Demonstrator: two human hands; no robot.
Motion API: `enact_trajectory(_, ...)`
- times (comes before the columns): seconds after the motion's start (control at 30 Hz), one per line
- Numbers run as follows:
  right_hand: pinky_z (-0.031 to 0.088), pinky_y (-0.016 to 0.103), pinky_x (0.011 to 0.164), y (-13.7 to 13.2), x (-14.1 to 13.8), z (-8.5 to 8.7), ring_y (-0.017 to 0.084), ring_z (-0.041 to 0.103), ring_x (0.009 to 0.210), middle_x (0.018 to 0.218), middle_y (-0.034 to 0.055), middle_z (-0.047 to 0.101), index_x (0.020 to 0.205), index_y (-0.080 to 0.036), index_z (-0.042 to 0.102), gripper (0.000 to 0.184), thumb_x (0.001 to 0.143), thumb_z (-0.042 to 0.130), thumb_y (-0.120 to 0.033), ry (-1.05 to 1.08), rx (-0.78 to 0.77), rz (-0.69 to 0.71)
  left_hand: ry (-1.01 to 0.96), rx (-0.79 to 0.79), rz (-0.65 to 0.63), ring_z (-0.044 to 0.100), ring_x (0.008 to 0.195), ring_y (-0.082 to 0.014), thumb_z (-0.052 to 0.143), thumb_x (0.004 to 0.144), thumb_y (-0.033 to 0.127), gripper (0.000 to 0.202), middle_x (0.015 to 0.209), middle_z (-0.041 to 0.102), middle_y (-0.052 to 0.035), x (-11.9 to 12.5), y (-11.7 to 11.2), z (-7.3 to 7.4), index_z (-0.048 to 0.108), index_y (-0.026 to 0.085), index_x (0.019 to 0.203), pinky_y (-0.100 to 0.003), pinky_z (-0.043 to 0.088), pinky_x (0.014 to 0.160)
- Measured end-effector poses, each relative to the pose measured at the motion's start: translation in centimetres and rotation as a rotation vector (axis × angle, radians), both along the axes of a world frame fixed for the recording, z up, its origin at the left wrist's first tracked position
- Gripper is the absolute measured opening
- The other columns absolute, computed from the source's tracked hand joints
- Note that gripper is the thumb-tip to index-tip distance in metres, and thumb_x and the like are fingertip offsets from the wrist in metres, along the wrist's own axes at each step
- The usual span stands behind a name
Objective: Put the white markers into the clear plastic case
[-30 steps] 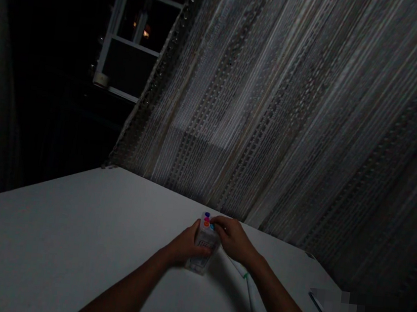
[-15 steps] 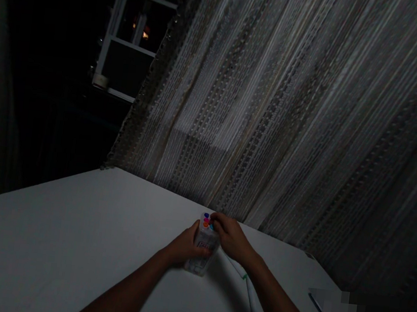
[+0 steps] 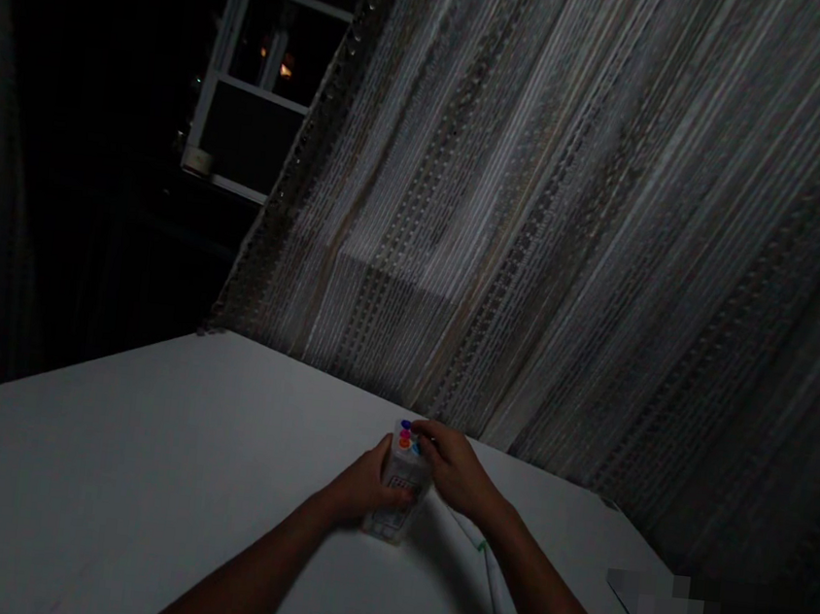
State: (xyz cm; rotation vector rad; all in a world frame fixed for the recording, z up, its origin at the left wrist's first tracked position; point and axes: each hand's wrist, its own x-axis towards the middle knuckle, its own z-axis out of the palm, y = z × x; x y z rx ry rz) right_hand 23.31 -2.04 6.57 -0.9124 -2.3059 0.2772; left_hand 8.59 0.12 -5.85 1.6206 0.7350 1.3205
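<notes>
A small clear plastic case of marker pens (image 3: 393, 501) stands on the white table (image 3: 143, 474), with coloured pen ends showing at its top. My left hand (image 3: 362, 483) is wrapped around the case's side. My right hand (image 3: 455, 470) is over the top of the case, its fingertips pinched on the coloured pen ends. The scene is dim.
A pale striped curtain (image 3: 573, 217) hangs right behind the table's far edge. A dark window with a white frame (image 3: 257, 86) is at the upper left. A white pen or sheet with a green mark (image 3: 483, 547) lies under my right wrist. Something blurred sits at the lower right corner.
Both hands stay on the case. The right fingers shift slightly over the pen ends, covering more of them.
</notes>
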Motion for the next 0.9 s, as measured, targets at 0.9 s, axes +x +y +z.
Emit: enact_trajectory(0.9,0.044,0.03,0.085,0.8,8.4,-12.2,0.023,0.062,0.092,0.093,0.0126,0.069,0.088,-0.014,0.069,0.024,0.077,0.048,-0.013,-0.165,0.055,-0.563,-0.11,-0.127,-0.041,0.063,0.103,-0.026,0.085,0.055,0.025,0.073,0.112,0.066,-0.012,0.9,-0.4,-0.1,0.048,0.017,0.117,-0.038,0.047,0.09)
